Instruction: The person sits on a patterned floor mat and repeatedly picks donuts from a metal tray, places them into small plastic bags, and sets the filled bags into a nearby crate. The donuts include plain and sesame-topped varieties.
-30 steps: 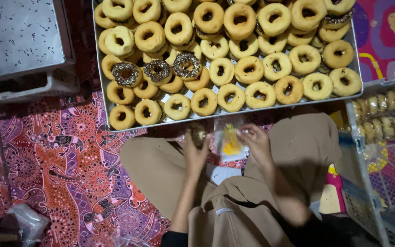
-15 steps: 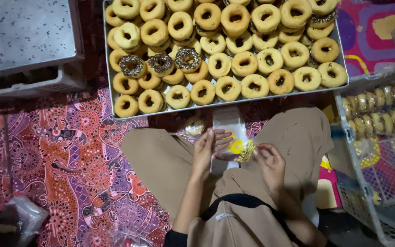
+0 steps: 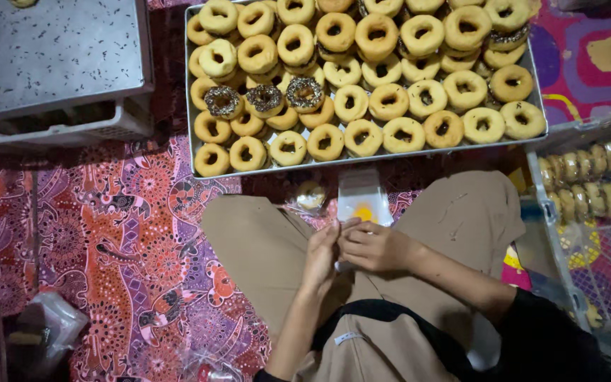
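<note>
Patterned red floor cloth (image 3: pixel 107 233), both hands (image 3: pixel 351 247) pinching a clear, yellow-marked plastic bag (image 3: pixel 362 201).

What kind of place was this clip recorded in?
Probably a small home doughnut-making setup on the floor. A big metal tray holds stacked doughnuts, a patterned floor mat lies beneath, and a wire crate holds more. Both hands, left hand and right hand, finger a clear plastic bag.
</note>
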